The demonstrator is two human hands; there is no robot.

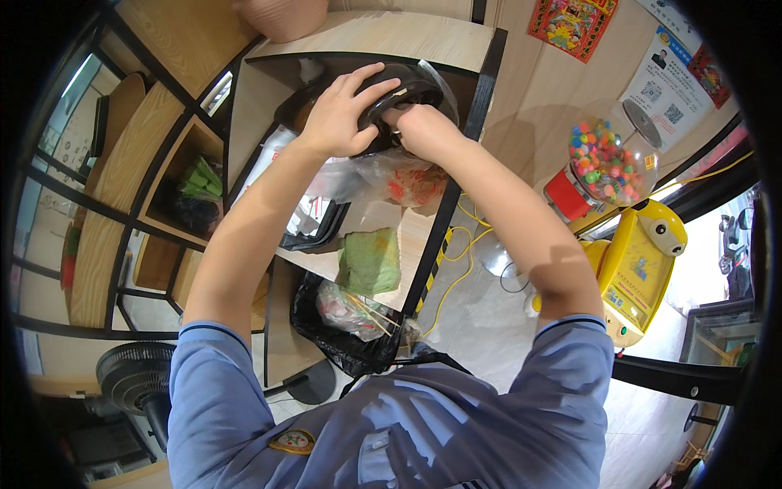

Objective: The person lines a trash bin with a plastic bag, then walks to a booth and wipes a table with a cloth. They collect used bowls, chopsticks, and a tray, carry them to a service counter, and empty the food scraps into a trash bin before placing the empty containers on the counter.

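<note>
Inside an open wooden shelf compartment is a dark, glossy, rounded object, perhaps a bowl or a helmet. My left hand rests on its left side with the fingers spread over its rim. My right hand is curled at its near edge, the fingertips reaching inside and out of sight; what they grip cannot be told. Below the hands lie clear plastic bags, one with red print. A black tray holding white packets stands at the left, and a folded green cloth lies on the shelf near its front edge.
A bin lined with a black bag stands below the shelf. A black fan is at lower left. To the right are yellow cables, a clear globe of colourful balls and a yellow ride-like machine. A pink pot stands above.
</note>
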